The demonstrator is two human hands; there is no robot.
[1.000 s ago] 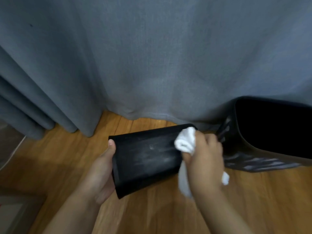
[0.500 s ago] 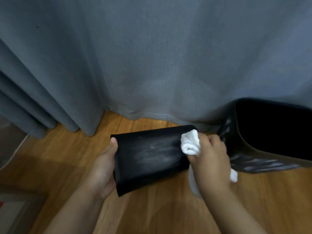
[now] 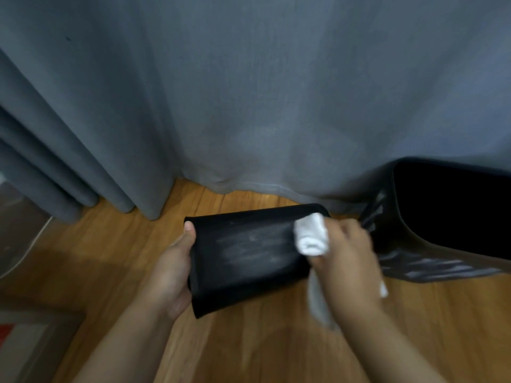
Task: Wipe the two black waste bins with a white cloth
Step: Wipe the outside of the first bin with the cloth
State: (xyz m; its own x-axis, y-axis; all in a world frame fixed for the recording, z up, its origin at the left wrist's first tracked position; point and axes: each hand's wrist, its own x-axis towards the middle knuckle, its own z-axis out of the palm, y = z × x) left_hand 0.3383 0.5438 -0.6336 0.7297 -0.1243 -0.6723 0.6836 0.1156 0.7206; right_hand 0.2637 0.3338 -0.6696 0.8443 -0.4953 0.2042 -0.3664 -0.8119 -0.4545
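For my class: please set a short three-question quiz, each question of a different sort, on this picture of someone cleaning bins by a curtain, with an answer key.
1. True or false: the white cloth lies loose on the wooden floor.
2. Multiple choice: the left hand grips which thing? A) the grey curtain B) the smaller black bin C) the larger black bin
3. Fill in: the right hand presses the cloth on the smaller bin's ____ end, as seen in the picture.

Key
1. False: the right hand holds it against the smaller bin.
2. B
3. right
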